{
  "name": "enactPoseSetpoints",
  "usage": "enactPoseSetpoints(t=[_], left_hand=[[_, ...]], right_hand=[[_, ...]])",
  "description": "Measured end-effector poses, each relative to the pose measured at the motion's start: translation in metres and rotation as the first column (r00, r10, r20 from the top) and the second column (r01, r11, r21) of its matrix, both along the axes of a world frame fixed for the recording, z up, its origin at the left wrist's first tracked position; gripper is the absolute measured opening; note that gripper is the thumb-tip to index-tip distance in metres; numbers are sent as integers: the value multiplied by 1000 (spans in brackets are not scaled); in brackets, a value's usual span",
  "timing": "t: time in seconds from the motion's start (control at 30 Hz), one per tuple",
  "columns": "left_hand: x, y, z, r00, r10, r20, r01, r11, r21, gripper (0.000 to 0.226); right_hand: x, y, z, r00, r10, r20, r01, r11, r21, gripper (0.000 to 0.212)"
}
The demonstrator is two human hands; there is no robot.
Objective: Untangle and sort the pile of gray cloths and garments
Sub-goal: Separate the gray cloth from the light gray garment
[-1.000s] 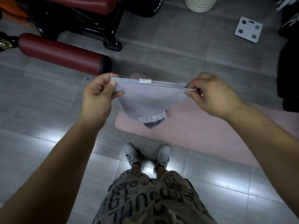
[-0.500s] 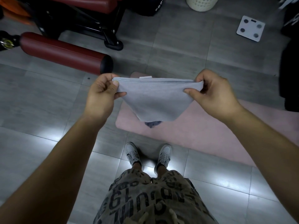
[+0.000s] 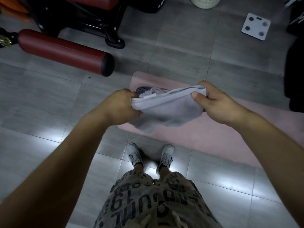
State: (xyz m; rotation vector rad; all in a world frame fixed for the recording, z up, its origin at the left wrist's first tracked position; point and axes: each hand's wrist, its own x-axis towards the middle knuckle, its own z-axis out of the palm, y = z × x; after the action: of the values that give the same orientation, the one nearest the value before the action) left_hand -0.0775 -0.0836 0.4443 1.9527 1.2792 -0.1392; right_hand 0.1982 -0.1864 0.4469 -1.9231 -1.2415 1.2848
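Note:
I hold a light gray cloth folded over, in the air above a pink mat. My left hand grips its left end with curled fingers. My right hand pinches the right end between thumb and fingers. The cloth sags between the hands, a white tag showing near its upper edge. Behind it a small pile of gray and dark garments lies on the mat, mostly hidden by the cloth.
A dark red padded roller and a black bench frame stand at the far left. A white scale and a white basket sit at the back. Dark items line the right edge. My shoes stand on gray tiles.
Both hands have lowered and come closer together, so the cloth now hangs slack and bunched instead of stretched flat. The pile behind it shows above the cloth rather than below.

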Motion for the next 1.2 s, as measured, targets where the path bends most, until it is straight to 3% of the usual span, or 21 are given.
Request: enactPoseSetpoints(t=[0.1, 0.17, 0.27, 0.33, 0.4, 0.43, 0.47, 0.53, 0.57, 0.63, 0.7, 0.73, 0.83, 0.9, 0.97, 1.03, 1.07, 1.13, 1.2], left_hand=[[-11, 5, 1, 937, 203, 283, -79, 916, -393, 23], [-15, 7, 1, 880, 302, 367, -64, 841, -538, 36], [-13, 5, 3, 745, 508, 432, -22, 666, -745, 31], [-8, -3, 5, 578, 674, 460, 3, 562, -827, 26], [-2, -17, -4, 327, 830, 452, 43, 464, -885, 62], [2, -23, -11, 247, 882, 401, 65, 398, -915, 81], [3, -30, -18, 235, 902, 362, 80, 353, -932, 92], [-3, -41, -33, 347, 885, 310, 143, 277, -950, 100], [-8, -43, -37, 437, 841, 319, 200, 255, -946, 92], [-14, -42, -39, 568, 729, 382, 308, 242, -920, 54], [-12, -38, -32, 637, 665, 390, 324, 228, -918, 38], [-11, -36, -30, 639, 675, 368, 310, 212, -927, 39], [-10, -34, -17, 535, 788, 306, 240, 205, -949, 45], [-6, -31, -8, 455, 823, 341, 316, 208, -926, 64], [1, -29, -1, 361, 838, 410, 450, 228, -863, 76], [2, -25, 1, 298, 864, 406, 537, 200, -820, 83], [3, -25, -4, 325, 854, 405, 525, 193, -829, 78], [-5, -16, -14, 484, 774, 408, 286, 301, -910, 57], [-17, -5, -21, 582, 736, 345, 76, 373, -925, 45]], right_hand=[[2, -1, 10, 983, -116, -142, 120, 993, 14, 11], [0, 1, 17, 911, -250, -329, 249, 967, -46, 11], [-1, 2, 24, 762, -421, -491, 358, 907, -223, 17], [0, 4, 28, 664, -482, -571, 341, 875, -342, 26], [-2, 5, 29, 548, -531, -646, 332, 847, -415, 36], [-3, 5, 28, 517, -549, -657, 346, 836, -427, 37], [-4, 6, 26, 507, -564, -652, 367, 826, -428, 37], [-4, 7, 19, 511, -587, -628, 395, 809, -434, 37], [-3, 7, 16, 519, -600, -608, 405, 800, -443, 37], [-1, 7, 12, 519, -620, -588, 419, 785, -457, 37], [0, 5, 10, 500, -608, -617, 435, 792, -428, 38], [1, 4, 10, 467, -586, -662, 435, 804, -405, 46], [1, -6, 3, 285, -468, -836, 300, 872, -386, 95], [-2, -16, -9, 313, -417, -853, 172, 908, -381, 105], [-7, -25, -20, 402, -365, -840, 63, 926, -372, 97], [-10, -28, -26, 437, -354, -827, 70, 930, -361, 74], [-11, -28, -27, 444, -368, -817, 113, 928, -356, 58], [-10, -26, -23, 495, -393, -775, 218, 919, -328, 30], [-7, -23, -21, 577, -404, -710, 293, 914, -282, 28]])
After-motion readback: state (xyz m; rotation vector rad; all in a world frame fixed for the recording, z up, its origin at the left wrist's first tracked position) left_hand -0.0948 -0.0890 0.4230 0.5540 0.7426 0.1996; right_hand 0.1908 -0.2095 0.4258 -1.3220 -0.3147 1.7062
